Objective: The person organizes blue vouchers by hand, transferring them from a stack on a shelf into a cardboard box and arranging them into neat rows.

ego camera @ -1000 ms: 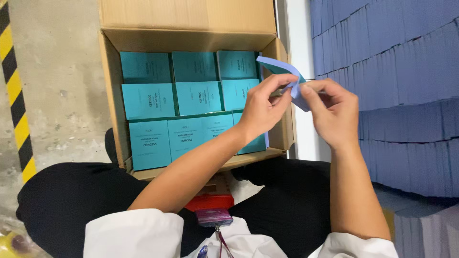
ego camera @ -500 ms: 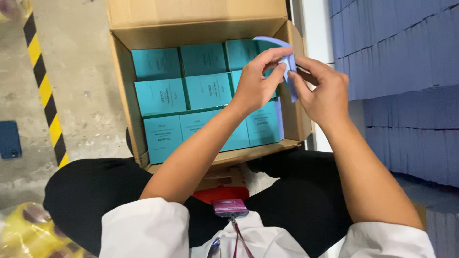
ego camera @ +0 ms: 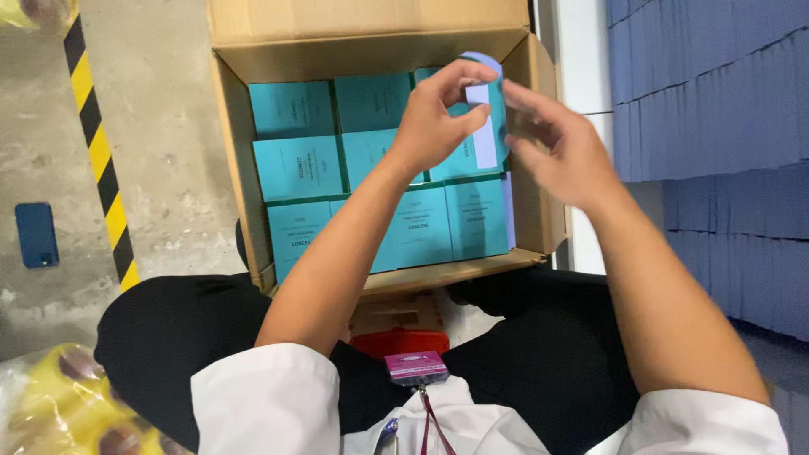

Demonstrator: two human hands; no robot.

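Note:
An open cardboard carton [ego camera: 236,160] on the floor holds several teal boxes [ego camera: 299,167] packed in rows. My left hand [ego camera: 434,118] pinches a folded teal and lilac box [ego camera: 487,114] above the carton's far right corner. My right hand [ego camera: 552,147] hovers just right of that box, fingers spread and blurred, apart from it or barely touching. My black-trousered knees frame the carton's near edge.
Stacks of flat blue-lilac card blanks [ego camera: 716,126] fill the right side. A yellow and black floor stripe [ego camera: 101,152] runs at left, with a dark blue phone [ego camera: 36,234] beyond it. Yellow wrapped rolls [ego camera: 50,404] lie at bottom left. A badge [ego camera: 415,368] hangs at my chest.
Both hands carried the folded box left, from beside the carton to over its far right corner. My right hand has let go and opened; the left keeps hold.

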